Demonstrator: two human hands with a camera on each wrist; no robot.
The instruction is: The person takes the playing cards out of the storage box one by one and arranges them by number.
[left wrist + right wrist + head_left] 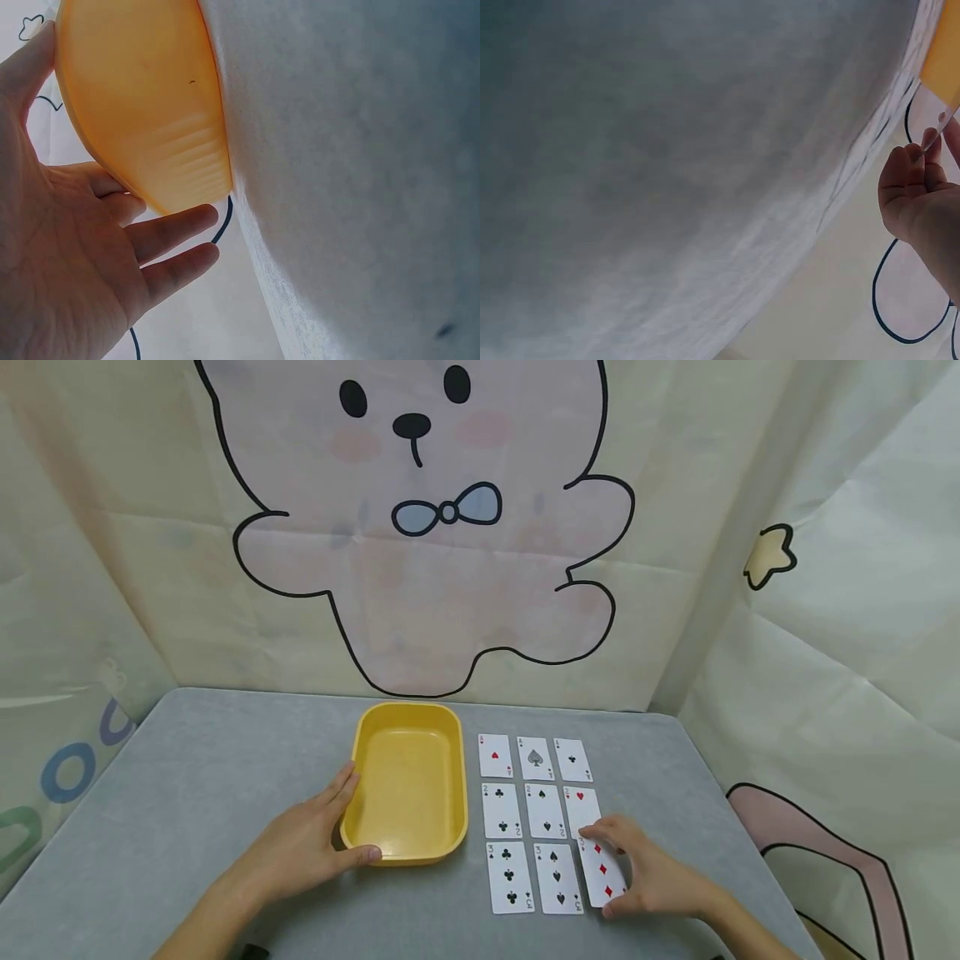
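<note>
My right hand [652, 872] holds the three of diamonds [600, 877] by its far and near edges, between fingers and thumb. This card is at the near right end of a grid of playing cards, beside the three of spades [558, 881] and just below the two of hearts [581, 806]. In the right wrist view the right hand [926, 191] shows at the right edge, the card seen almost edge-on. Around the near left corner of a yellow tray [347, 810], my left hand [311, 843] rests with fairly straight fingers on its side and the thumb at the near rim.
Other cards lie face up in rows: aces at the back, such as the ace of spades [535, 758], then twos, then the three of clubs [510, 878]. A grey cloth covers the table [225, 760]. Printed curtains [480, 610] stand behind and at both sides.
</note>
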